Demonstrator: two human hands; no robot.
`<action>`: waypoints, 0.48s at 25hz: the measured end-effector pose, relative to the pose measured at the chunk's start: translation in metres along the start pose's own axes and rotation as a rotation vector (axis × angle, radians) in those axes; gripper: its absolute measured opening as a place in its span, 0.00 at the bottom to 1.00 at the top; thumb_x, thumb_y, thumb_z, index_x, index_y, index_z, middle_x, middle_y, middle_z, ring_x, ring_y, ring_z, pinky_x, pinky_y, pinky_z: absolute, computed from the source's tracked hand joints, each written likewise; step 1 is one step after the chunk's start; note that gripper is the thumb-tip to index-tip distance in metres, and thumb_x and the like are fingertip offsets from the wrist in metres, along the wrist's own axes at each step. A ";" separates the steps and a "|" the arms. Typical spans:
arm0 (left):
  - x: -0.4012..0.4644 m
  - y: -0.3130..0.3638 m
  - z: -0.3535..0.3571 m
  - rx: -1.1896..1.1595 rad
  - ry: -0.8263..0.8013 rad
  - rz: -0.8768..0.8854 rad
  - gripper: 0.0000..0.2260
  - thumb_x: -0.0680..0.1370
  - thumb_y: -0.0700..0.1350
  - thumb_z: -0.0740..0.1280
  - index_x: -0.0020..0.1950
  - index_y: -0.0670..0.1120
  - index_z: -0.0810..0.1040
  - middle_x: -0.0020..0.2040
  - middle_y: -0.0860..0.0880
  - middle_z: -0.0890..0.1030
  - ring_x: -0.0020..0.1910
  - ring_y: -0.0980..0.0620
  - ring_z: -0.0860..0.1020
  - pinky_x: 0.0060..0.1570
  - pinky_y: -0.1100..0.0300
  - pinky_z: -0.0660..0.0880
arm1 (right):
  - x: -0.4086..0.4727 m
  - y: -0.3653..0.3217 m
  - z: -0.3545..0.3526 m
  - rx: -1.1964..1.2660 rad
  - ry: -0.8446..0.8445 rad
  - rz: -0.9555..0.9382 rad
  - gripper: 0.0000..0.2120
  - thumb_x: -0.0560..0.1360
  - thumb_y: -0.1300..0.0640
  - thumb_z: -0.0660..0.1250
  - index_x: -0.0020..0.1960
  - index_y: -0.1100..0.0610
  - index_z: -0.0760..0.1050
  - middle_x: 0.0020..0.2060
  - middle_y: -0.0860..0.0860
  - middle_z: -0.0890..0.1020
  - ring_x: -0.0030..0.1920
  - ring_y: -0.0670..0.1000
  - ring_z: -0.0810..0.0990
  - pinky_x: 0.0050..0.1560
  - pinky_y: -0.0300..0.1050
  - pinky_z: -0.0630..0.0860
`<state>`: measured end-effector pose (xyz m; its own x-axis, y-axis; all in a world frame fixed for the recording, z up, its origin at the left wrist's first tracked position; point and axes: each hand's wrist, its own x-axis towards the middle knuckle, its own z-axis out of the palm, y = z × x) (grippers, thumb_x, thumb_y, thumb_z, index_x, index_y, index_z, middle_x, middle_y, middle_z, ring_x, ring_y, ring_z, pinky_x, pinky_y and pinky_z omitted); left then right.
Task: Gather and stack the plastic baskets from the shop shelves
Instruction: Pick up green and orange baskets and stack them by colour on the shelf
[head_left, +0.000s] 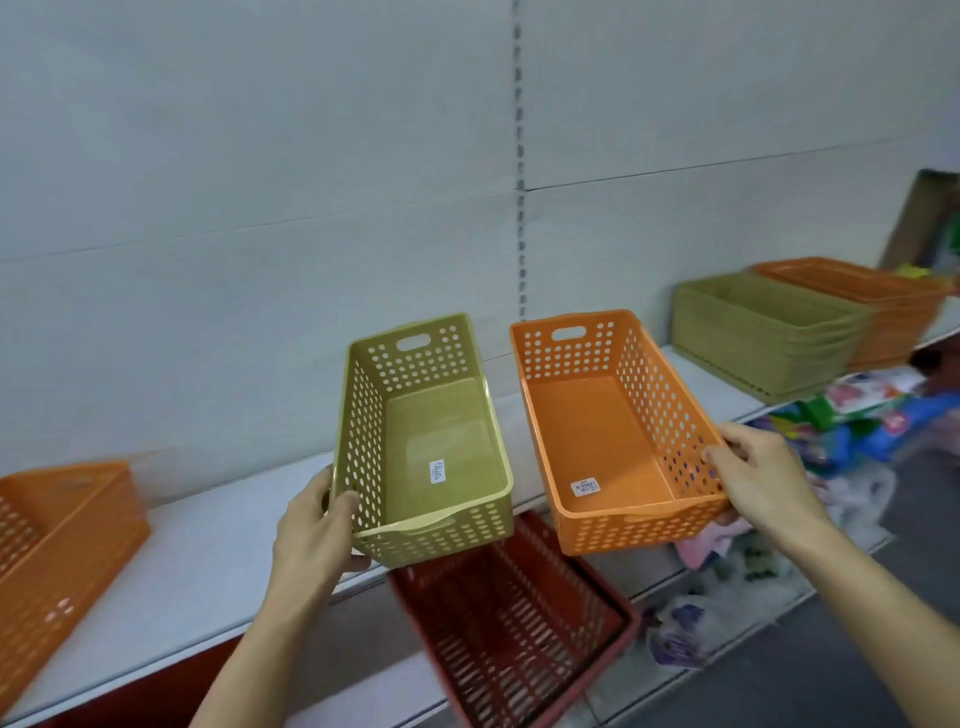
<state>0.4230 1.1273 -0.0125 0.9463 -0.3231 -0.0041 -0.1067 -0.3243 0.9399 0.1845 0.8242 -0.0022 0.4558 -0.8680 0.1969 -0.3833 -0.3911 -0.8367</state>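
Note:
My left hand (317, 530) grips the near left corner of an olive-green perforated basket (441, 447), held above the white shelf (208, 540). My right hand (758, 478) grips the near right corner of an orange perforated basket (597, 431) held beside it. Both baskets are upright, empty, side by side and apart, each with a small price sticker inside. Below them a dark red slatted basket (514, 623) rests at the shelf's front edge.
An orange basket (57, 545) sits on the shelf at far left. At the right stand a stack of green baskets (758, 338) and a stack of orange baskets (893, 312). Colourful packaged goods (852, 415) and plastic bags lie on the lower shelf at right.

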 end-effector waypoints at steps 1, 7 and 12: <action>-0.004 0.010 0.018 0.005 -0.017 0.013 0.14 0.78 0.40 0.60 0.59 0.51 0.79 0.50 0.46 0.84 0.42 0.42 0.84 0.36 0.48 0.83 | 0.005 0.011 -0.019 0.014 0.021 -0.001 0.10 0.74 0.64 0.63 0.38 0.52 0.78 0.32 0.54 0.81 0.28 0.58 0.80 0.23 0.48 0.79; -0.045 0.078 0.160 -0.071 -0.051 0.075 0.11 0.78 0.38 0.61 0.56 0.46 0.80 0.47 0.45 0.84 0.39 0.41 0.84 0.32 0.51 0.82 | 0.048 0.096 -0.154 0.097 0.073 0.027 0.13 0.74 0.68 0.63 0.38 0.54 0.80 0.28 0.51 0.81 0.25 0.56 0.81 0.18 0.47 0.75; -0.085 0.155 0.297 -0.205 -0.071 0.113 0.10 0.78 0.36 0.60 0.48 0.46 0.79 0.44 0.44 0.83 0.39 0.40 0.83 0.38 0.45 0.82 | 0.107 0.158 -0.285 0.122 0.107 0.043 0.11 0.75 0.71 0.62 0.43 0.60 0.80 0.21 0.47 0.79 0.17 0.43 0.75 0.17 0.34 0.71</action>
<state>0.2350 0.8406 0.0317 0.9071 -0.4116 0.0878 -0.1399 -0.0980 0.9853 -0.0564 0.5823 0.0319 0.3507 -0.9134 0.2069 -0.2976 -0.3181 -0.9001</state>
